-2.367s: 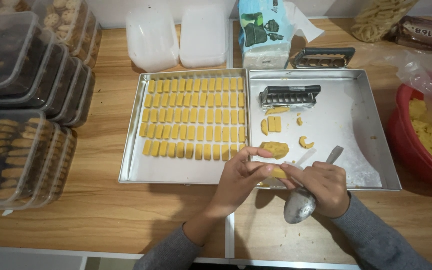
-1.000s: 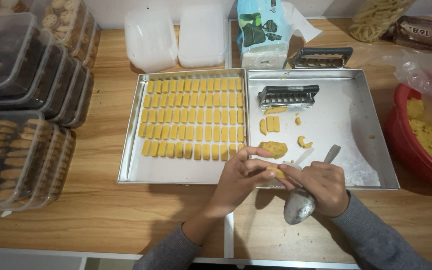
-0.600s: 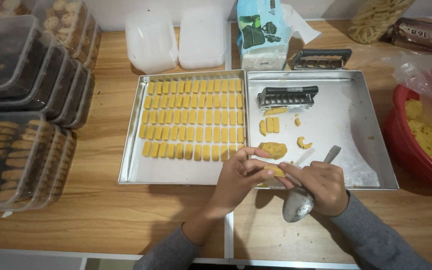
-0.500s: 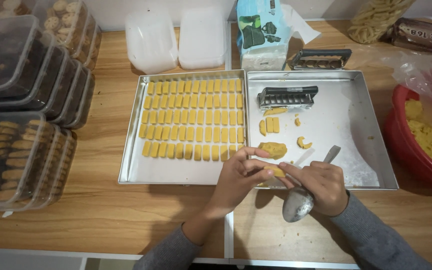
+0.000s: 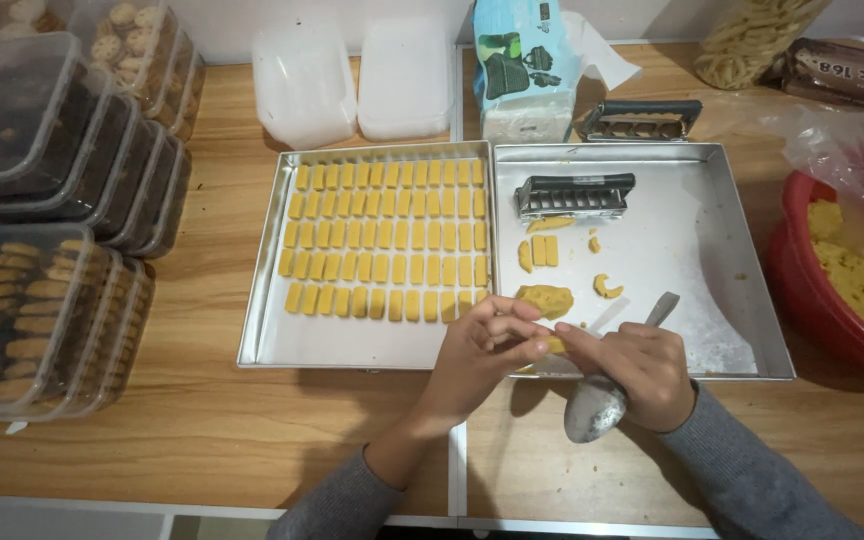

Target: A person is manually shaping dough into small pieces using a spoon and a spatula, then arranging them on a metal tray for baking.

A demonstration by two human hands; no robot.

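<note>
My left hand and right hand stay pinched together on a dough bit at the tray edge; right grip keeps the spoon. Little has shifted.

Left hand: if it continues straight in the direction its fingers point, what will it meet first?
The left hand points right, so it likely meets the small dough piece pinched between both hands, then the right hand almost touching it. Depth is unclear.

Two trays lie side by side, stacked containers left, bowl right.
</note>
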